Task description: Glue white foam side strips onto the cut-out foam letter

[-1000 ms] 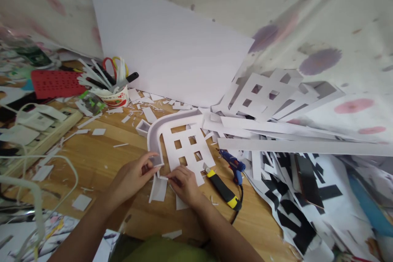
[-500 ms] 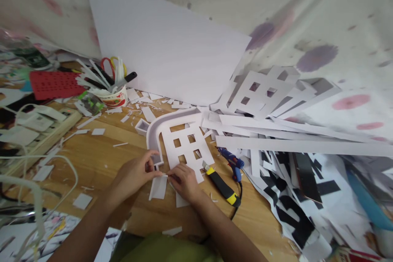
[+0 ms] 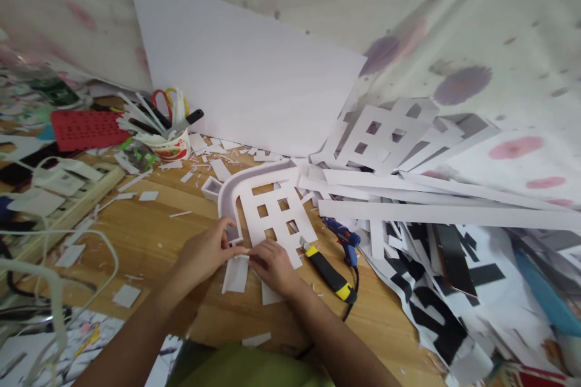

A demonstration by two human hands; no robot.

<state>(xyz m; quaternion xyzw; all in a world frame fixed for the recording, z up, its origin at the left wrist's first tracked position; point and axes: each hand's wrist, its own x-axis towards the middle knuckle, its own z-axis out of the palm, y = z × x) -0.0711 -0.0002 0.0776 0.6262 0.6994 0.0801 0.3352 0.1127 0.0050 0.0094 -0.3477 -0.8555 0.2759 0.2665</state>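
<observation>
At the left one power strip is seen, then one red mat and one cup, in which two scissor handles, one red and one yellow, are counted. One small box is set just beside the single white channel, which is laid on the table at the middle; its long axis is directed away from the person, then bent round to the right. By the left hand, half curled with thumb and forefinger parted, the near end is met; whether anything is gripped cannot be told. One panel, pierced by four square holes and one slot, is placed within the bend. The right hand is curled, its fingertips brought near the left thumb; what is held cannot be told. Farther right one knife, one glue gun and one phone are seen
</observation>
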